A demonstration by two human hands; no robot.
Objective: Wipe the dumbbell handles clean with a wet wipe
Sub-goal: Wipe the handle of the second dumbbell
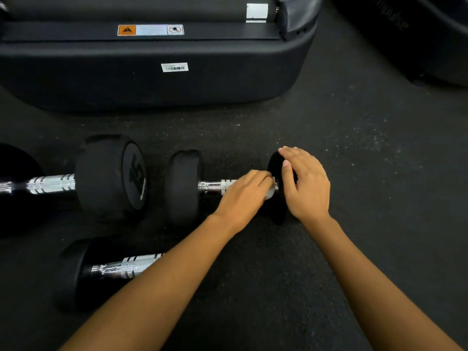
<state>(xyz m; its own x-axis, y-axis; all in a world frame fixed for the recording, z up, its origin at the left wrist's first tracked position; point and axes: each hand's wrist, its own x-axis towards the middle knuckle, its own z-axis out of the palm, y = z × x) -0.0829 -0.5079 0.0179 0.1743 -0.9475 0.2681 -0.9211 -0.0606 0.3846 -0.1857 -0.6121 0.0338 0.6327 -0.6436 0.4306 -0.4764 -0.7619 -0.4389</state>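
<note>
On the black speckled rubber floor [354, 148], the middle black-headed dumbbell with a chrome handle [215, 186] lies crosswise at the centre of the view. The left hand [244, 193] has its fingers [260, 177] curled over the right end of that handle, clamping a small crumpled white wet wipe [269, 194] against the metal; most of the wipe is hidden under them. Just at 3 o'clock from it, the right hand [306, 183] rests on the dumbbell's right head, its fingers nearly straight and holding nothing, covering much of that head.

At 9 o'clock, close to the middle dumbbell's left head, lies a larger black dumbbell marked 15 [111, 177]. At 7 o'clock a third black dumbbell with a chrome handle [126, 267] lies partly under the left forearm. At 12 o'clock stands a black treadmill base [152, 92] bearing a white barcode sticker [174, 67], and another black machine [430, 46] sits at 2 o'clock.
</note>
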